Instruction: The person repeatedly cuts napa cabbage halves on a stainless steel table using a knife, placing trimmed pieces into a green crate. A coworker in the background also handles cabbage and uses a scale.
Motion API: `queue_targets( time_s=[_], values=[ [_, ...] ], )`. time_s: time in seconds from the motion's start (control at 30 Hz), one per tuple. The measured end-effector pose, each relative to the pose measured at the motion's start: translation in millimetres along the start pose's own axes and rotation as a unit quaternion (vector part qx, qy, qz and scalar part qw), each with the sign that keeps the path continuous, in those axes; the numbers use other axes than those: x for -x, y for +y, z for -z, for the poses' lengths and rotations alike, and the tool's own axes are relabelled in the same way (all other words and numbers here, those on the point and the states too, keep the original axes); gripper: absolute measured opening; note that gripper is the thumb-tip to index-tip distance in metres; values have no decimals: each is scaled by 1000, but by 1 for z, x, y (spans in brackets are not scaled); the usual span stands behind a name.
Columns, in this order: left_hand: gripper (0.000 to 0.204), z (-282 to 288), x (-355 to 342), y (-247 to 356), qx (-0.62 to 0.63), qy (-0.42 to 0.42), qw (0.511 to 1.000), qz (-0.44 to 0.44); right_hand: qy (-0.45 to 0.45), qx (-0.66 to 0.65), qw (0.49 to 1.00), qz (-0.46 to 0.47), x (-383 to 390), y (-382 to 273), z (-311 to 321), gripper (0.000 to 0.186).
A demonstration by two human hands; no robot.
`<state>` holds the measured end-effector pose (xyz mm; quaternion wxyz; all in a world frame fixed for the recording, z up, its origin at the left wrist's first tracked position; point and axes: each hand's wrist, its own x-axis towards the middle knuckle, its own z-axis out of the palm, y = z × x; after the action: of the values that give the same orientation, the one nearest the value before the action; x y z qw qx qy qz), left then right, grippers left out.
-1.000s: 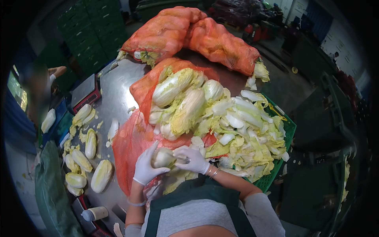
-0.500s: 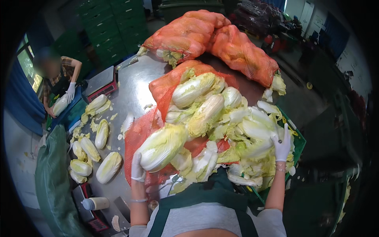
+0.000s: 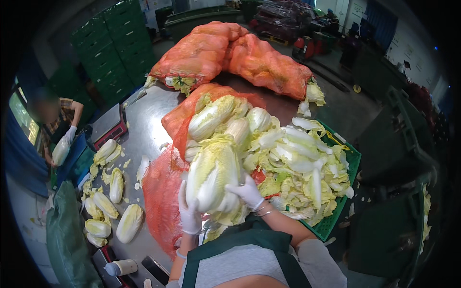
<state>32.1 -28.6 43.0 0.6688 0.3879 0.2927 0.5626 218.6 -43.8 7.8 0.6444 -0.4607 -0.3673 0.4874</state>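
Observation:
A large napa cabbage [image 3: 212, 168] stands tilted in front of me, pale green with thick white ribs. My left hand [image 3: 190, 211], in a white glove, supports its lower left side. My right hand [image 3: 247, 192], gloved too, grips the cabbage low on its right side; some fingertips are hidden by leaves. Behind it, more napa cabbages [image 3: 211, 117] spill from an opened orange mesh bag [image 3: 175, 125]. Its loose netting [image 3: 161, 197] spreads over the metal table left of my left hand. Right of my right hand, torn outer leaves [image 3: 300, 163] heap over a green crate [image 3: 354, 165].
Two full orange mesh bags [image 3: 194, 55] lie at the table's far end. Several trimmed cabbages [image 3: 129, 223] rest on the left, near a scale [image 3: 108, 126] and a bottle [image 3: 121, 267]. Far left, another person [image 3: 65, 115] holds a cabbage. Dark green bins [image 3: 384, 235] stand right.
My right hand has moved left from the leaf pile onto the cabbage. The cabbage has been turned more upright and shifted slightly right. The view has shifted; leaves now lie differently over the crate.

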Motion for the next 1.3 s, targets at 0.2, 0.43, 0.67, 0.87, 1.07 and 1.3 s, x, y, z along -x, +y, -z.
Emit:
queue_targets(
  time_s=[0.2, 0.43, 0.67, 0.87, 1.07, 1.3],
  values=[
    [47, 28, 0, -13, 274, -13, 936, 219, 69, 78, 995, -4, 13, -42, 71, 46],
    [54, 43, 10, -36, 518, -64, 776, 354, 366, 231, 901, 38, 35, -68, 187, 48],
    [58, 18, 5, -59, 404, -100, 835, 360, -21, 190, 977, 92, 34, -22, 77, 55],
    [67, -9, 16, -31, -195, -148, 969, -24, -45, 8, 999, -15, 24, -9, 10, 48],
    [72, 13, 8, -30, 120, -50, 980, 148, 72, -9, 991, -116, 16, -1, 24, 27],
    [62, 46, -2, -38, 396, -78, 884, 235, 409, -254, 875, 52, 15, -38, 171, 38]
  ],
)
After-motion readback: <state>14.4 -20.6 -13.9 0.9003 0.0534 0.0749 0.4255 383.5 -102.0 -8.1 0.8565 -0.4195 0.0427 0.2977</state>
